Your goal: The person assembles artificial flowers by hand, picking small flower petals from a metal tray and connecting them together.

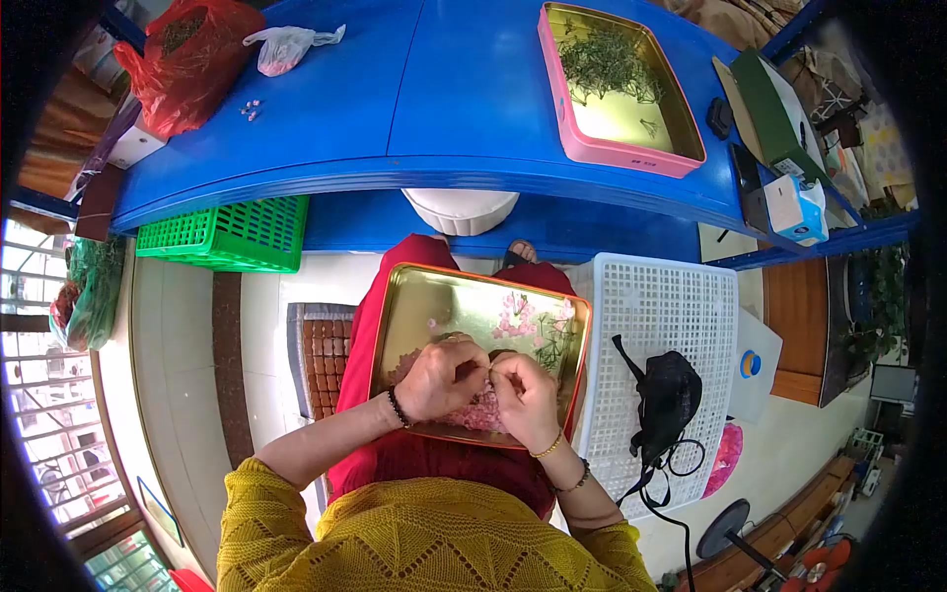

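A gold-coloured metal tray (pixel 444 301) with a red rim rests on my lap. Over its lower middle, my left hand (pixel 442 375) and my right hand (pixel 526 395) meet at the fingertips, both pinched around something too small to make out. Below the hands lies a heap of small pink pieces (pixel 478 414). Towards the tray's upper right are loose pink pieces (pixel 516 314), with thin green stems (pixel 557 345) beside them.
On the blue shelf (pixel 464 89) are a pink-edged tin (pixel 631 158) of green stems, a red bag (pixel 187 69) and a small white bag (pixel 286 49). A green crate (pixel 247 232) is at left. A black bag (pixel 666 400) lies on a white crate (pixel 661 286) at right.
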Demonstrator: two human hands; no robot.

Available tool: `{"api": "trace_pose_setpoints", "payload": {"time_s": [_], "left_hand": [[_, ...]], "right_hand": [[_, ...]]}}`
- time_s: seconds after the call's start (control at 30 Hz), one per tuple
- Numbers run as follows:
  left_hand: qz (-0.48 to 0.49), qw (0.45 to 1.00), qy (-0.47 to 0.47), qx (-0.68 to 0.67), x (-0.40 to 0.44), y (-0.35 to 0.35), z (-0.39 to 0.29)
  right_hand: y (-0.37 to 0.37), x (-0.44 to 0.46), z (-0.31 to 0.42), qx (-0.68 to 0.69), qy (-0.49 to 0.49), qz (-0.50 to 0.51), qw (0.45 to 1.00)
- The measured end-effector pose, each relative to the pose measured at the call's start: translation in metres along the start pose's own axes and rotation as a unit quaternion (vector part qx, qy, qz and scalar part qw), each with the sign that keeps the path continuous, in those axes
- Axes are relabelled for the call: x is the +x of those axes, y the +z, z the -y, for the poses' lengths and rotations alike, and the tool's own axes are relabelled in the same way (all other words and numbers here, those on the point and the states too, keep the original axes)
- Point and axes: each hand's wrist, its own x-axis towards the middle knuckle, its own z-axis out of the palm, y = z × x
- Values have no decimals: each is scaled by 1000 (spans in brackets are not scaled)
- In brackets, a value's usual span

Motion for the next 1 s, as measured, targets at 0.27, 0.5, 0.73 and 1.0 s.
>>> {"api": "trace_pose_setpoints", "payload": {"time_s": [0.27,0.5,0.73,1.0], "left_hand": [[2,1000,5,3,0,-2,-1],[-3,1000,3,9,-1,1,-6],[1,1000,-4,-8,-1,1,-2],[2,996,-82,-38,-2,-3,2]], "right_hand": [[-2,0,2,31,26,15,999],[1,-2,-1,14,22,-4,1000],[4,-2,-3,16,4,-28,999],[1,0,-3,12,-46,-18,999]]}}
